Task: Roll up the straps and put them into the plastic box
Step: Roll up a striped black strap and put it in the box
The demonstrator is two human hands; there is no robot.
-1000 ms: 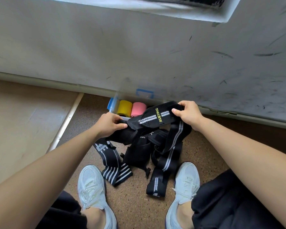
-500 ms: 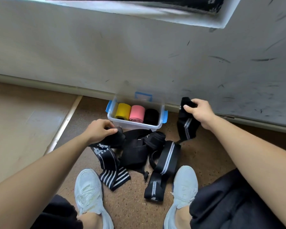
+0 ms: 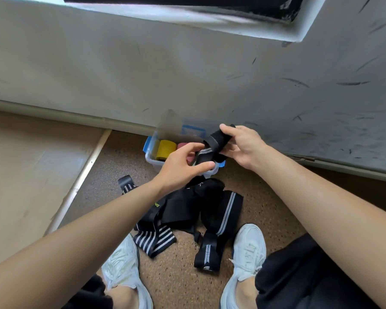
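Observation:
My right hand [image 3: 243, 146] grips one end of a black strap with grey stripes [image 3: 212, 144], held in the air over the clear plastic box [image 3: 153, 162]. My left hand [image 3: 183, 166] is just below it, thumb and fingers curved around the strap's hanging part without plainly touching it. The box has blue clips and stands against the wall; a yellow roll [image 3: 164, 149] and a pink roll [image 3: 183, 145] show inside, the rest hidden by my hands. A heap of loose black straps [image 3: 187, 210] lies on the floor between my feet and the box.
A scuffed white wall [image 3: 187, 74] rises right behind the box. My white shoes [image 3: 247, 253] stand on speckled brown floor either side of the heap. A pale raised floor panel with a light trim [image 3: 83, 181] runs along the left.
My left hand let go of the heap and rose to the strap. My right hand brought the strap leftwards from beside the box to above it.

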